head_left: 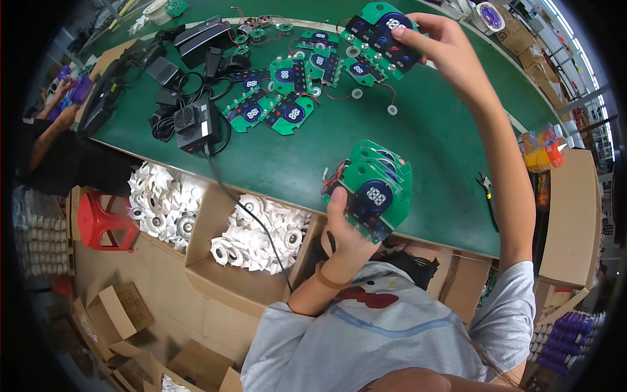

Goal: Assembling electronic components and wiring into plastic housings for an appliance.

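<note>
A fanned stack of green circuit boards with dark round displays is gripped in my left hand, close to the table's near edge. The thumb presses on the front board's face, and red wires stick out at the stack's left side. At the far right, my raised right hand pinches one more circuit board by its right edge, above the table. Several loose circuit boards lie in a pile at the middle back. Small white discs on red wires rest near them.
Black power adapters with cables crowd the table's left. Boxes of white fan wheels stand below the near edge. Yellow-handled pliers lie at the right. A red stool and another person's hands are at the far left.
</note>
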The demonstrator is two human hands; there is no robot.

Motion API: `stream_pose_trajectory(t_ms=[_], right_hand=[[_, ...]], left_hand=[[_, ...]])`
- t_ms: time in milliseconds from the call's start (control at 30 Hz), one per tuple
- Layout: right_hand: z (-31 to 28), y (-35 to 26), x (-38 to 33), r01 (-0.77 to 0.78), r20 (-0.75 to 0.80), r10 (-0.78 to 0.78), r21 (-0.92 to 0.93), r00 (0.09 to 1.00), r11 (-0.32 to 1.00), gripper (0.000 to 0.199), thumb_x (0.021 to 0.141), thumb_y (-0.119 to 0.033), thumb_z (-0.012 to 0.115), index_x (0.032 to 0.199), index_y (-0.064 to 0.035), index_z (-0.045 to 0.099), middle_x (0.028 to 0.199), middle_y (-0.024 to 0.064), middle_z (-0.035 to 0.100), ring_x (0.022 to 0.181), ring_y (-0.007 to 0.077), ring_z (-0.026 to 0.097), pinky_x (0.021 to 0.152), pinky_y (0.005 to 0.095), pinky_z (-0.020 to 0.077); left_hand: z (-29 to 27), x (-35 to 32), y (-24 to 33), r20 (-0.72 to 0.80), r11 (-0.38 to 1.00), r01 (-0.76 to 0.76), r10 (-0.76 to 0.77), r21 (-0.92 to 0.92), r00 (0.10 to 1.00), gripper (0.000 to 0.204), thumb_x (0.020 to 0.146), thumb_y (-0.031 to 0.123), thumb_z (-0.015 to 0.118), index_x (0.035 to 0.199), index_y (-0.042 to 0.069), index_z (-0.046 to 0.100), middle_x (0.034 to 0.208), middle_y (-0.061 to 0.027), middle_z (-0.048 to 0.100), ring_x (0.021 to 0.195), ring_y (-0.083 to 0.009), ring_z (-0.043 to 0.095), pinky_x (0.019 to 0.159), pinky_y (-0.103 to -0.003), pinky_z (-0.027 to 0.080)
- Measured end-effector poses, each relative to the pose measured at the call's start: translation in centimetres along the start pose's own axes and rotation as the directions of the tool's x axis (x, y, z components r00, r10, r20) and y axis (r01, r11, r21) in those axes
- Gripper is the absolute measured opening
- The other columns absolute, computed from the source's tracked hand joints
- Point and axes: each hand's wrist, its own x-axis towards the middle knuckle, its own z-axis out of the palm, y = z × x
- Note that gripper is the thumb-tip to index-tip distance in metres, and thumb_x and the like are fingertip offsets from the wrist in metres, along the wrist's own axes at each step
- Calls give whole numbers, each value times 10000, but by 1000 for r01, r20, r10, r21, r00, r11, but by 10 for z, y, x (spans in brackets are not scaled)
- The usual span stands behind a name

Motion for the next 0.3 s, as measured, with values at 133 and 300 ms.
stream_pose_trajectory(t_ms=[133,300], right_hand=[[-4,-41,-39,-12,107,-5,159,994,987,357,836,-279,666,1085,-28,613,857,-20,640,764,10,531,564,192,342],[7,-71,-87,-90,226,65,104,972,990,402,774,-162,739,1109,-3,586,1004,32,629,998,116,570,917,256,413]], left_hand=[[4,5,-11,-57,991,-86,92,104,994,833,811,687,511,1328,42,408,1272,-128,512,1137,-244,551,948,-397,478],[27,4,-19,-111,991,-84,96,105,989,917,796,697,525,1406,56,284,1351,-102,450,1208,-243,497,987,-415,453]])
